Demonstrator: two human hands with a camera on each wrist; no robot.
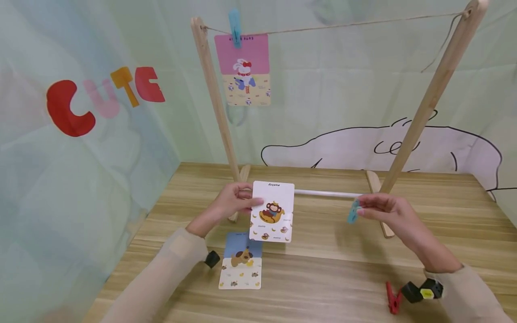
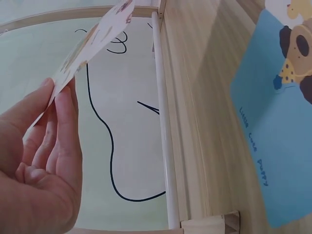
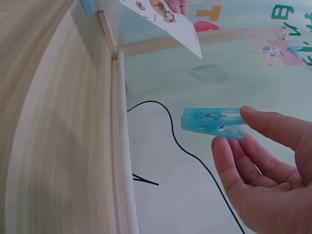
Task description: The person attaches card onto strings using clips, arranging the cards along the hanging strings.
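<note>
My left hand (image 1: 231, 201) pinches a white monkey card (image 1: 272, 213) by its left edge, thumb on the printed face, above the table. In the left wrist view the card (image 2: 90, 46) appears nearly edge-on between thumb and fingers. Off to the right, my right hand (image 1: 387, 213) pinches a light blue clothespin (image 1: 353, 211). Thumb and fingertips sit at its handle end in the right wrist view, and the clothespin (image 3: 212, 121) has its jaws closed on nothing. Below the monkey card lies a blue and cream puppy card (image 1: 241, 264), partly overlapped by it in the head view.
A wooden frame (image 1: 428, 98) with a string (image 1: 343, 26) stands at the back, joined low by a white rod (image 1: 327, 193). A pink rabbit card (image 1: 244, 54) hangs from the string's left under another blue clothespin (image 1: 235, 29). A red clothespin (image 1: 393, 298) lies front right.
</note>
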